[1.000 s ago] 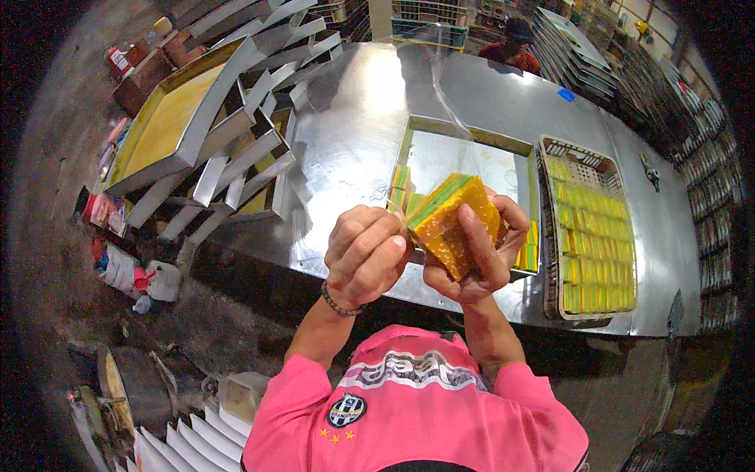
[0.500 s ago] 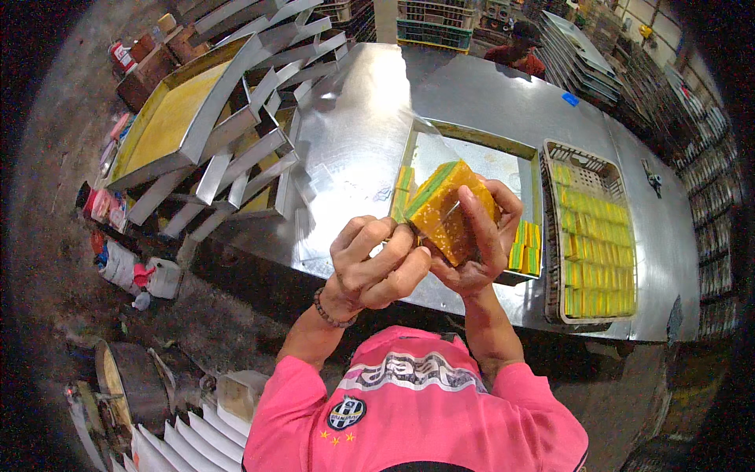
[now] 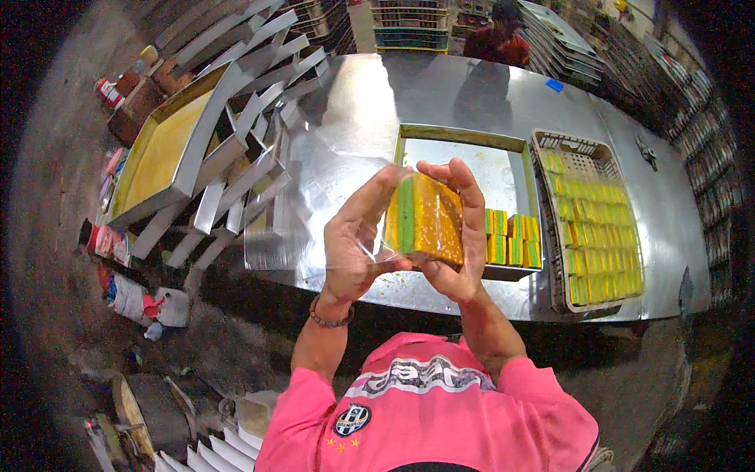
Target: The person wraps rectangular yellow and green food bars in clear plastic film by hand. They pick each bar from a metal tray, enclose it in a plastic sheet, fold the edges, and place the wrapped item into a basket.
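A block of layered cake (image 3: 436,219), golden brown with a green layer, is held up between my hands above the table's front part. Clear plastic film (image 3: 314,169) surrounds it and spreads out to the left. My right hand (image 3: 469,252) grips the cake from the right, thumb below and fingers along the far side. At the other end, my left hand (image 3: 352,240) curls round the film beside the green layer. Behind the cake lies a shallow metal tray (image 3: 464,135), partly hidden by my hands. Several cut cake pieces (image 3: 513,236) stand in its near right corner.
Right of the tray, a plastic crate (image 3: 602,167) holds rows of wrapped cake pieces (image 3: 595,236). Metal trays (image 3: 169,145) are stacked at left, the top one holding a yellow sheet. A person (image 3: 498,43) is beyond the metal table (image 3: 429,86). A dark tool (image 3: 646,151) lies far right.
The cake has turned from a tilt to nearly upright, its green layer now on the left. My left hand has opened out from a pinch around the film, which spreads wider. The view has shifted slightly.
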`<state>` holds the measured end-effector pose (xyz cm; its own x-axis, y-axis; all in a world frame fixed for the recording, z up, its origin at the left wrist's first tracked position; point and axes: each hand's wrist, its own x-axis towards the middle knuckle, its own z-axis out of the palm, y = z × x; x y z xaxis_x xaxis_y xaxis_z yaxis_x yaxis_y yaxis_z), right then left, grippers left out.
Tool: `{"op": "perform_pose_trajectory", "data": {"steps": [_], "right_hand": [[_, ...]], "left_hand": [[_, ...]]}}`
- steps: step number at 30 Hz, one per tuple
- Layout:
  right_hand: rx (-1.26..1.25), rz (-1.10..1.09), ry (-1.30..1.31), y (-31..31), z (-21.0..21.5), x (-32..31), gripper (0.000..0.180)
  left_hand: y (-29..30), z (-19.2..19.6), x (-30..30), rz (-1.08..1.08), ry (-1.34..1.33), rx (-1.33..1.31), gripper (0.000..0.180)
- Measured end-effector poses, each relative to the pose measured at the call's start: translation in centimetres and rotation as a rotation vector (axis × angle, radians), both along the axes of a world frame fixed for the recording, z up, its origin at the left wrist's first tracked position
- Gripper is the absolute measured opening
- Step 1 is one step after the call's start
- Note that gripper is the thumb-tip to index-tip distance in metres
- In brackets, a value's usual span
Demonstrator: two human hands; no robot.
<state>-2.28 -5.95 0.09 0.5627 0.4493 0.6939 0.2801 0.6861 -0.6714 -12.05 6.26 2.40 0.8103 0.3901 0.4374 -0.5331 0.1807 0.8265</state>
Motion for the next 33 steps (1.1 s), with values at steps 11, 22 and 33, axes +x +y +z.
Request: {"op": "perform_pose_trajectory", "data": {"steps": [11,22,33], "right_hand": [[0.189,0.227,0.387,0.6,0.5,-0.4,0.104],[0.326,0.224,0.449,2.9,0.4,-0.9,0.102],[0.252,0.223,0.482,4.1,-0.4,-2.4,0.098]], "left_hand": [[1.1,-0.2,1.7,0.152,0.049,0.628,0.102],[-0.4,-3.0,1.9,0.108,0.209,0.167,0.108],[-0.7,-3.5,1.1,0.131,0.117,0.061,0.104]]}}
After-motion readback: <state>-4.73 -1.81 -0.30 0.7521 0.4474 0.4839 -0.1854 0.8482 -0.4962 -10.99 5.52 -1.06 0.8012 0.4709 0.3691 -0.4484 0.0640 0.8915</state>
